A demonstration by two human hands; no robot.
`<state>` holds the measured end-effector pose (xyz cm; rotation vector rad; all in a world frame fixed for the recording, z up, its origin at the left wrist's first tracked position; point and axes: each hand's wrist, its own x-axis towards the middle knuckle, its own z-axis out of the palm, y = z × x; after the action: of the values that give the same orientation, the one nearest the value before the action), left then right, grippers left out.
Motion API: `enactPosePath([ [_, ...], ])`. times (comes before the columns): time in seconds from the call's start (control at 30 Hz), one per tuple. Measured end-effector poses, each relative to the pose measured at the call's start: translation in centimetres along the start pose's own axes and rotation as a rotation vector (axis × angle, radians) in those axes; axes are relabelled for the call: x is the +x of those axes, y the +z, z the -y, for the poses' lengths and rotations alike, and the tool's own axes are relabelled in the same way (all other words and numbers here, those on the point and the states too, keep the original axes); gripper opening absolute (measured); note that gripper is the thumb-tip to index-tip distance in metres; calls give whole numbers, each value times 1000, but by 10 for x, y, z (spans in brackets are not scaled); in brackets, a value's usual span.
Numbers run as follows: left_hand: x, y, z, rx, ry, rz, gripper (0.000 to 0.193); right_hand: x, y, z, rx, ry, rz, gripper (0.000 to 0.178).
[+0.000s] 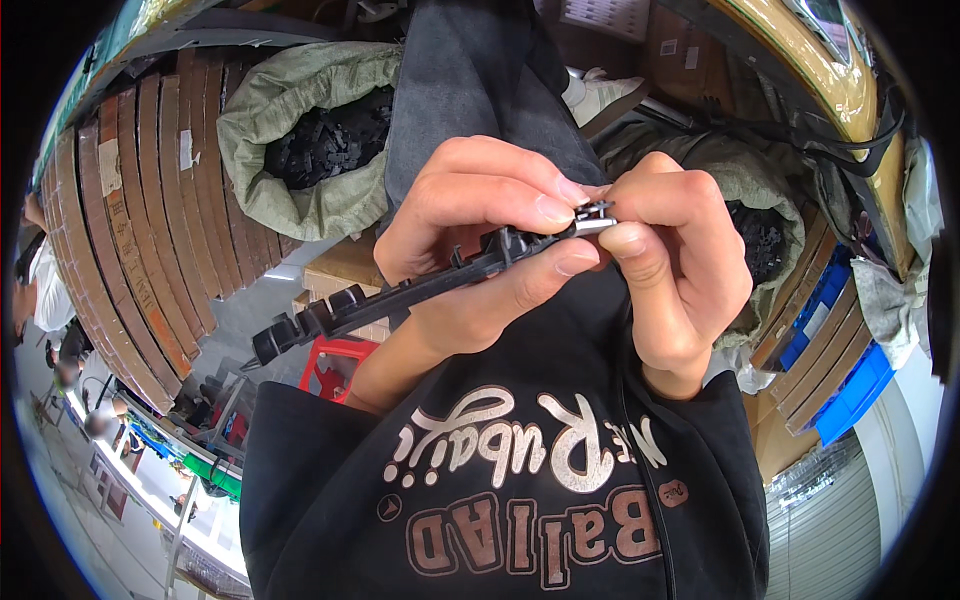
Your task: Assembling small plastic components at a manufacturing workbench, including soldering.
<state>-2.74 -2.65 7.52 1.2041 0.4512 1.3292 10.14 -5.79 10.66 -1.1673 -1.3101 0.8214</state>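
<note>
My two bare hands at work, seen from above. My left hand (480,215) is clamped on a long black plastic part (410,295), the thumb below it and the fingertips above. My right hand (685,250) has thumb and forefinger pinched together on a small silvery piece (596,227) at the part's end; I cannot tell whether the two are joined. The part's other end, with its raised black blocks, slants out beyond my left wrist, over a red stool (340,365).

Containers. Ahead and to the left of my left fingers stands a pale green woven sack (245,125), its mouth rolled wide open; within lies a heap of small black pieces (325,140). Just beyond my right knuckles, a second woven sack (785,185), greyer and partly hidden by that hand, holds similar dark pieces (760,240). Farther right of my fingers, blue crates (855,395) are stacked in alternation with brown cardboard; their contents are hidden. Well to the left of my fingers, past the pale sack, stands a stack of brown cartons (150,230), of which only the outer sides show.
</note>
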Motion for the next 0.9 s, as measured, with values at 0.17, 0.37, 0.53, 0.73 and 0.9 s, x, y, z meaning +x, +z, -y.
enactPosePath([
  [0.17, 0, -1, 0, -35, -28, -13, 30, -1, 0, 2, 24, 37, 15, 7],
  [0.37, 3, -4, -3, -64, -48, 35, 28, -2, 3, 10, 9, 135, 10, 6],
  [0.53, 5, -7, -2, -57, -54, 62, 26, -4, 8, 12, -40, 129, -68, 8],
  [0.73, 4, -13, -3, -50, -64, 91, 26, -8, 14, 10, -57, 76, -106, 10],
  [0.9, 4, -11, -4, -89, -94, 80, 25, -8, 15, 6, -90, 47, -109, 10],
])
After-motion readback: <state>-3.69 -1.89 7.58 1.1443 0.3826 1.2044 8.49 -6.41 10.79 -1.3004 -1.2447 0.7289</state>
